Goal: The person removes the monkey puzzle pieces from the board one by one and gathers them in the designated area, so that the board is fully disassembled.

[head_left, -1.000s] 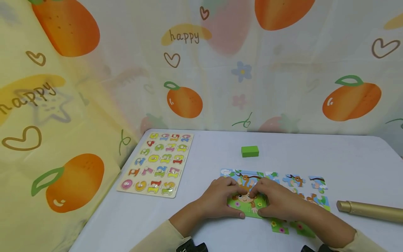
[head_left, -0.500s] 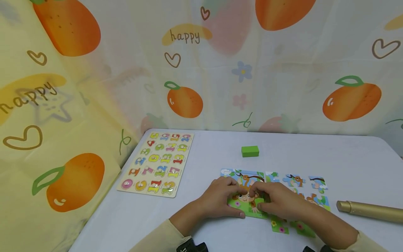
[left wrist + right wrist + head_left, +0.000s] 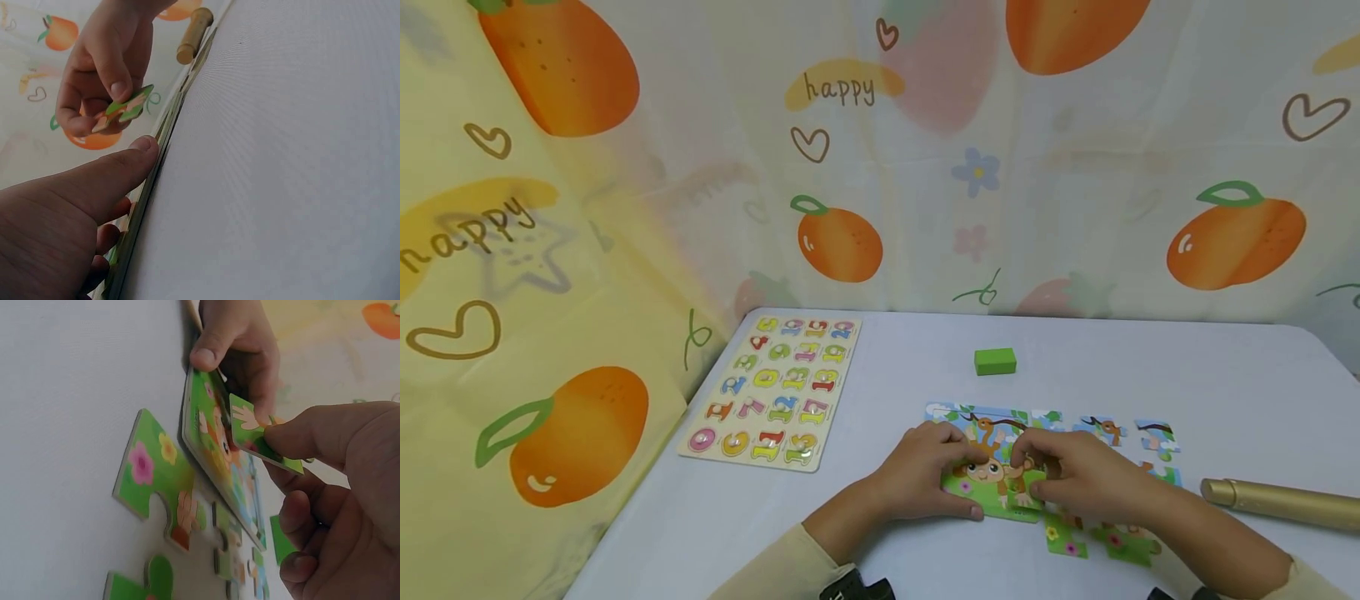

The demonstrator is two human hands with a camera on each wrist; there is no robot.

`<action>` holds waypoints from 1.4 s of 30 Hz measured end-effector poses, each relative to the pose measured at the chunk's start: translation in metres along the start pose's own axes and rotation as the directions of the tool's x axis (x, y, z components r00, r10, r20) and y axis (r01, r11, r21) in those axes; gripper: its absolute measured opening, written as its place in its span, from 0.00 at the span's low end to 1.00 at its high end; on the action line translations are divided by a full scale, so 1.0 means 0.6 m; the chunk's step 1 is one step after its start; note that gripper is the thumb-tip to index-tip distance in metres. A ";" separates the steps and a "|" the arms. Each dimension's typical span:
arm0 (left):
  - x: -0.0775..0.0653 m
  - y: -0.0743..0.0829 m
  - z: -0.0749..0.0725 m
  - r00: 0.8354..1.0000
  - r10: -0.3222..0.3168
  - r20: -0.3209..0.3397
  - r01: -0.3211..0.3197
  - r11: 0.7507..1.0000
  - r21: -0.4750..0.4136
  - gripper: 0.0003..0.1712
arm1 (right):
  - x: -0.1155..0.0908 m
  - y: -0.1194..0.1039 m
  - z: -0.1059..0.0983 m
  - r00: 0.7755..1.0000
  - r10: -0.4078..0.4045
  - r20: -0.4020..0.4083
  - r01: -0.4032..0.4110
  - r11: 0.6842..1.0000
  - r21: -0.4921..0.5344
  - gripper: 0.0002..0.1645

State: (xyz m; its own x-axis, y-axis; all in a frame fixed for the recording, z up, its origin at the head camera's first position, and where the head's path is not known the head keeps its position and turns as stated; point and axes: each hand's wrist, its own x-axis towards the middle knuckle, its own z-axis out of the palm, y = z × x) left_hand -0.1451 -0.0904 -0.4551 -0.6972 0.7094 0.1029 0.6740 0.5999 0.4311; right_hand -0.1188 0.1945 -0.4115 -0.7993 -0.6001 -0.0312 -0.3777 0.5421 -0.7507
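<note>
A jigsaw puzzle board [image 3: 996,411] with a monkey picture lies on the white table. My left hand [image 3: 913,475] rests at its left side, index finger on the picture and thumb along the front edge. Over the board's right part, my right hand [image 3: 1093,475] pinches a green puzzle piece [image 3: 245,422] between thumb and fingers. In the right wrist view, the piece is tilted and shows a small pale monkey hand. The left wrist view shows this piece [image 3: 128,107] raised above the board's edge. Part of the picture is hidden under both hands.
Several loose puzzle pieces lie right of the board, including a flowered one [image 3: 1066,535] and a branch one [image 3: 1157,437]. A green block [image 3: 995,362] sits behind. A number board [image 3: 775,392] lies left, and a gold tube [image 3: 1277,500] lies right.
My right hand has shifted right, with the pinched piece now showing under its thumb and more of the monkey uncovered. The left hand stays in place.
</note>
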 end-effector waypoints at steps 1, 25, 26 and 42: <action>0.000 -0.001 0.001 1.000 -0.003 0.001 0.003 1.000 -0.002 0.38 | -0.004 0.001 -0.001 1.000 -0.004 -0.007 0.005 1.000 0.004 0.18; 0.000 0.002 -0.001 0.999 -0.031 0.027 0.032 0.999 -0.020 0.38 | -0.130 0.079 -0.042 0.987 -0.089 -0.135 0.066 0.984 -0.166 0.28; 0.000 0.003 -0.001 0.999 -0.033 0.027 0.034 0.999 -0.019 0.38 | -0.135 0.083 -0.043 0.985 -0.102 -0.142 0.076 0.981 -0.180 0.29; -0.004 0.001 0.000 1.000 -0.025 0.015 0.026 0.999 -0.033 0.37 | -0.215 0.147 -0.078 0.974 -0.186 -0.133 0.124 0.918 -0.377 0.32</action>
State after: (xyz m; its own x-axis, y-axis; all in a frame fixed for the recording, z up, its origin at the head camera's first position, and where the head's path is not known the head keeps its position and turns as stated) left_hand -0.1432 -0.0915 -0.4553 -0.7103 0.6995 0.0790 0.6474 0.6051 0.4633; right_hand -0.0707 0.3470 -0.4428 -0.7700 -0.6069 0.1967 -0.6218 0.6450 -0.4442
